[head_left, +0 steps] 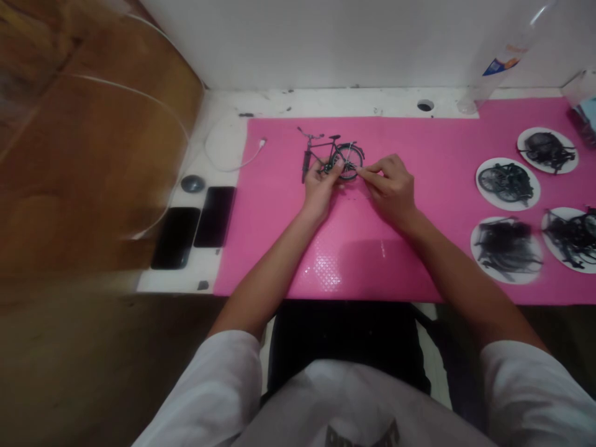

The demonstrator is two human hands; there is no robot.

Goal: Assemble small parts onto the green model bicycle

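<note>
A small black model bicycle [328, 152] stands upright on the pink mat [363, 248], handlebar to the left and rear wheel to the right, with no front wheel that I can see. My left hand [320, 186] grips it low on the frame near the pedals, fingers closed. My right hand [390, 185] is pinched, thumb and forefinger together just right of the rear wheel. What the pinch holds is too small to make out.
Several white plates [507, 183] with black model parts lie on the mat's right side. Two dark phones [215, 216] and a white cable [233, 166] rest on the white desk to the left. A clear plastic bottle [493, 68] stands at the back right.
</note>
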